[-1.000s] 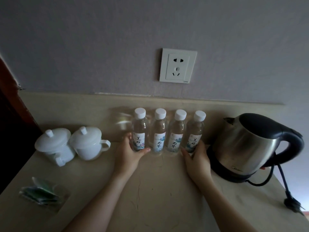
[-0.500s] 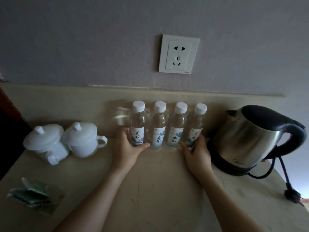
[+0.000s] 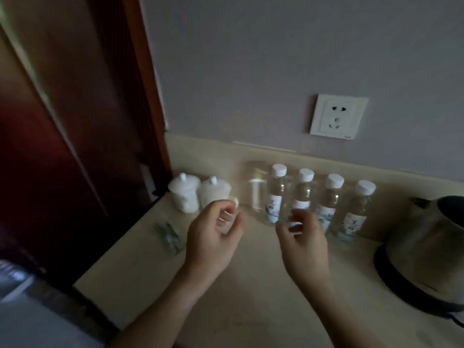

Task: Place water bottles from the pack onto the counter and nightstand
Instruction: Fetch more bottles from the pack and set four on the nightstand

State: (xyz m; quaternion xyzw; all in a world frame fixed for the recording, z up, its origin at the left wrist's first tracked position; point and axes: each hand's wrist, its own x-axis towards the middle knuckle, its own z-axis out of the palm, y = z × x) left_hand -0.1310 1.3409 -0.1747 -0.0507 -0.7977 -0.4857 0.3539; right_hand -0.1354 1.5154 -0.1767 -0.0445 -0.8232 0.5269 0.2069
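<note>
Water bottles (image 3: 313,199), four white-capped ones, stand in a row on the table (image 3: 251,285) left of the kettle (image 3: 426,252). Your left hand (image 3: 213,237) and right hand (image 3: 305,242) hover before that row, fingers loosely curled, holding nothing.

The whole view is motion-blurred, so the print on the four water bottles' (image 3: 315,197) labels cannot be read. The right hand (image 3: 302,241) covers the lower part of the second bottle from the left. The kettle (image 3: 426,249) is cut off by the right edge. The greenish packet (image 3: 167,233) near the desk's (image 3: 251,297) left edge is too smeared to identify.
</note>
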